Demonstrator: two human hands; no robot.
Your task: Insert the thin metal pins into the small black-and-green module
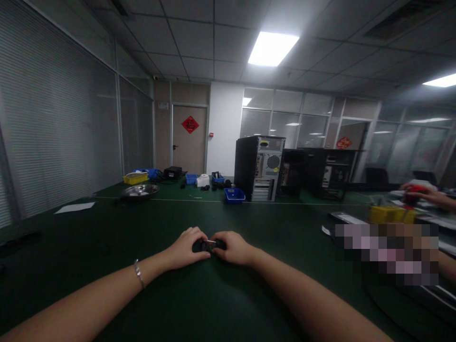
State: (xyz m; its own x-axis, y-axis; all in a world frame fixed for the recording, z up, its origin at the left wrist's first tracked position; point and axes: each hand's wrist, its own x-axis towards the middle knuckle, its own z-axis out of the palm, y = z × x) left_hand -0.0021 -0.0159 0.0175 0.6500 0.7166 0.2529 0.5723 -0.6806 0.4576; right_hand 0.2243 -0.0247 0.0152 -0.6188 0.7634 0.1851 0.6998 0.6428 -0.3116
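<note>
A small dark object [209, 245] with a thin white strip across it is between my two hands, just above or on the green table [171, 304]. The fingers of my left hand [188, 247] close on its left end, and a silver bracelet circles that wrist. On its right end the fingers of my right hand [231, 247] are wrapped. What exactly the object is stays too small and dark to tell.
A blue tray [234, 195] sits ahead, beside a computer tower [261, 168]. A metal bowl [139, 191] and white paper [74, 207] lie at left. At right, another person's hand [423, 192] is near a yellow bin [390, 214].
</note>
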